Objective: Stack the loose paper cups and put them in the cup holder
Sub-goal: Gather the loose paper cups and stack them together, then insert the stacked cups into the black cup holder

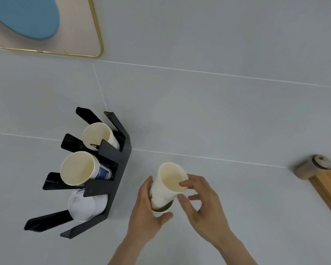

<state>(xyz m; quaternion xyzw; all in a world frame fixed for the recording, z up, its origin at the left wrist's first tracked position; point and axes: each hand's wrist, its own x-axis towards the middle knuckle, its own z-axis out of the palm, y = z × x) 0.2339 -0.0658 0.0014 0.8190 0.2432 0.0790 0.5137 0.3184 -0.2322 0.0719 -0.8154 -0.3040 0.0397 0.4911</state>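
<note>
A short stack of white paper cups (168, 185) stands on the pale surface between my hands, the top cup partly seated in a lower one. My left hand (145, 213) wraps the lower cup from the left. My right hand (201, 203) pinches the top cup's rim with fingertip and thumb. To the left stands a black cup holder (115, 169) with several slots. Its rear slot holds a stack of cups (98, 135), the middle slot another stack (78, 169) with a blue print, and a lower slot holds white lids (86, 207).
A wooden board (329, 190) with a round wooden piece (311, 166) at its end lies at the right edge. A pink tray with a gold rim (97, 31) carrying a blue object (25, 16) sits at the top left.
</note>
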